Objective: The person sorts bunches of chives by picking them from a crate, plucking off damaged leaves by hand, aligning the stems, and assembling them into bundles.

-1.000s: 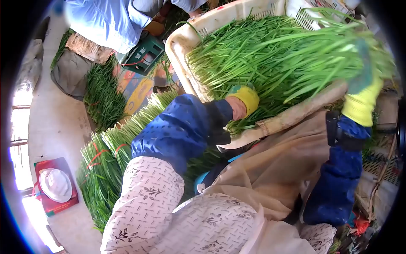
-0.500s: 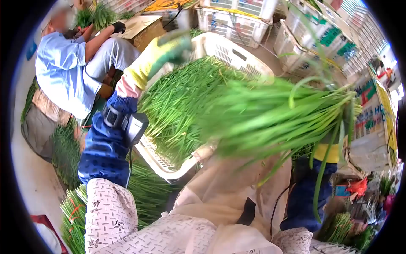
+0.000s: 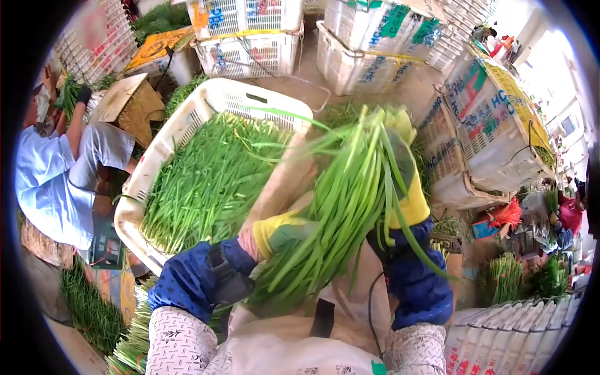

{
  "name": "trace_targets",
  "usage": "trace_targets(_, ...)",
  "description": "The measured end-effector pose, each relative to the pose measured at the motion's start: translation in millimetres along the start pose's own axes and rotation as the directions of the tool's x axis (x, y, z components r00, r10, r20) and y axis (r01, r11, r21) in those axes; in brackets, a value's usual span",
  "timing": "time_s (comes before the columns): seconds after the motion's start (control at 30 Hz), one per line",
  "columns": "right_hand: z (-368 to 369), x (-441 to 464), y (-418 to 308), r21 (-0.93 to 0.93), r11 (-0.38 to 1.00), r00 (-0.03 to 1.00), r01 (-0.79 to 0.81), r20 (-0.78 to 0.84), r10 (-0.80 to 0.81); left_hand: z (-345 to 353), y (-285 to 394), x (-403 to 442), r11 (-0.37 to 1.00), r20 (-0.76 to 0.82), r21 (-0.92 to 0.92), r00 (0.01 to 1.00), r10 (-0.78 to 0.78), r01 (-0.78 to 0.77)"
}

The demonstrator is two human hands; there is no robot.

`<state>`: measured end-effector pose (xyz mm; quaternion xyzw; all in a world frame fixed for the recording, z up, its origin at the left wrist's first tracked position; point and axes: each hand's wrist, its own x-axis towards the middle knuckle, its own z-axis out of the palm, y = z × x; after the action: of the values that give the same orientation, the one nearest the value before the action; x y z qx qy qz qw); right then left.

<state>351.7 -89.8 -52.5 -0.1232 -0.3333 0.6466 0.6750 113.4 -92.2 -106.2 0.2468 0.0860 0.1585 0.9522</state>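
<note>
A loose bunch of long, flat green leaves, which look like garlic chives (image 3: 347, 194), hangs fanned out in front of my body. My right hand (image 3: 405, 165), in a yellow and green glove, is closed around its upper end. Against the left side of the bunch is my left hand (image 3: 289, 234), gloved alike; its fingers are slightly blurred and partly hidden by the leaves. To the left, a white plastic crate (image 3: 134, 215) holds a thick layer of the same kind of leaves. A beige cloth (image 3: 281, 181) drapes over its near right side.
Stacked white crates (image 3: 250, 56) stand at the back, with more crates (image 3: 500, 119) at right. A person in a light blue shirt (image 3: 53, 178) sits at far left beside a wooden box (image 3: 128, 109). Bundled greens (image 3: 503, 278) lie at lower right.
The bunch has swung from stretching sideways over the crate to hanging before me. My left hand has come down from above the crate to the bunch. The view has turned right.
</note>
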Motion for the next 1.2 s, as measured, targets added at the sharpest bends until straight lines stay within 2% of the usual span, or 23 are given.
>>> trace_targets(0.03, -2, 10, -6, -0.028, 1.0, 1.0, 0.004, -0.006, -0.004, -19, -1, 6, 0.937, 0.06, 0.322, 0.991, 0.121, -0.135)
trace_targets(0.07, -7, 21, -12, -0.056, 0.998, 1.0, 0.006, -0.02, -0.008, -50, -12, 10, 0.765, 0.148, 0.59, 0.966, 0.212, -0.258)
trace_targets(0.2, -20, 65, -36, -0.165, 0.986, 0.998, -0.031, -0.06, 0.021, 2, 16, 38, 0.873, 0.018, 0.389, 0.95, 0.313, -0.295)
trace_targets(0.27, -22, 69, -48, -0.206, 0.977, 0.997, -0.062, -0.057, 0.051, 2, 28, 61, 0.926, 0.109, 0.134, 0.934, 0.34, -0.353)
trace_targets(0.37, -19, 56, -59, -0.229, 0.959, 0.986, -0.165, -0.018, 0.165, 3, 55, 89, 0.889, 0.24, -0.245, 0.864, 0.442, -0.387)
trace_targets(0.5, -6, 4, -39, -0.326, 0.898, 0.955, -0.295, -0.065, 0.29, -7, 84, 111, 0.832, 0.255, -0.071, 0.796, 0.549, -0.55)
trace_targets(0.53, 9, -11, -24, -0.414, 0.873, 0.965, -0.258, -0.15, 0.214, -7, 87, 119, 0.831, 0.133, -0.024, 0.822, 0.553, -0.556)
trace_targets(0.57, 25, -26, -9, -0.502, 0.832, 0.963, -0.238, -0.233, 0.136, -12, 87, 126, 0.788, 0.118, 0.152, 0.803, 0.584, -0.596)
trace_targets(0.63, 4, -52, 10, -0.508, 0.823, 0.954, -0.254, -0.271, 0.128, -15, 81, 136, 0.781, 0.126, 0.188, 0.803, 0.582, -0.596)
trace_targets(0.7, 16, -53, 22, -0.563, 0.663, 0.829, -0.493, -0.536, 0.162, -15, 72, 145, 0.846, 0.16, -0.092, 0.831, 0.533, -0.525)
trace_targets(0.73, 8, -49, 32, -0.73, 0.439, 0.829, -0.524, -0.556, 0.064, -14, 65, 147, 0.818, 0.119, -0.022, 0.811, 0.573, -0.575)
trace_targets(0.77, -14, -54, 42, -0.906, 0.228, 0.923, -0.356, -0.379, -0.07, -13, 58, 149, 0.787, 0.077, 0.052, 0.788, 0.611, -0.615)
trace_targets(0.8, -19, -49, 46, -0.941, 0.14, 0.934, -0.309, -0.327, -0.14, -6, 59, 150, 0.827, 0.061, -0.079, 0.825, 0.562, -0.557)
trace_targets(0.83, -20, -41, 50, -0.962, 0.044, 0.939, -0.27, -0.273, -0.21, -10, 51, 164, 0.495, 0.168, 0.361, 0.578, 0.799, -0.79)
trace_targets(0.87, -16, -34, 49, -0.921, 0.116, 0.885, -0.372, -0.39, -0.255, -8, 52, 172, 0.814, 0.119, -0.182, 0.809, 0.576, -0.552)
trace_targets(0.9, -12, -27, 50, -0.861, 0.195, 0.813, -0.47, -0.508, -0.285, -5, 54, 182, 0.667, 0.184, 0.08, 0.668, 0.721, -0.741)
trace_targets(0.93, -31, -23, 39, -0.94, -0.17, 0.916, -0.297, -0.23, -0.328, -2, 56, 186, 0.434, 0.287, 0.319, 0.523, 0.803, -0.842)
trace_targets(1.0, -52, -12, 9, -0.949, -0.307, 0.956, -0.072, 0.022, -0.292, -13, 90, 192, 0.206, 0.505, 0.66, 0.63, 0.591, -0.722)
trace_targets(1.03, -59, -4, -5, -0.927, -0.372, 0.952, 0.039, 0.147, -0.267, -19, 104, 193, 0.287, 0.386, 0.773, 0.779, 0.495, -0.565)
trace_targets(1.07, -57, 12, -15, -0.937, 0.106, 0.853, -0.332, -0.347, -0.391, -26, 112, 191, 0.342, 0.248, 0.857, 0.891, 0.381, -0.385)
trace_targets(1.13, -115, 18, -14, -0.845, 0.225, 0.726, -0.485, -0.533, -0.434, -54, 119, 165, -0.047, 0.033, 0.999, 0.885, 0.465, -0.012)
trace_targets(1.17, -192, -3, -7, -0.891, -0.201, 0.853, -0.407, -0.292, -0.434, -58, 121, 146, -0.073, -0.043, 0.993, 0.851, 0.524, 0.095)
trace_targets(1.2, -233, -25, 14, -0.772, -0.431, 0.875, -0.468, -0.336, -0.349, -60, 118, 124, -0.089, -0.115, 0.975, 0.803, 0.584, 0.204)
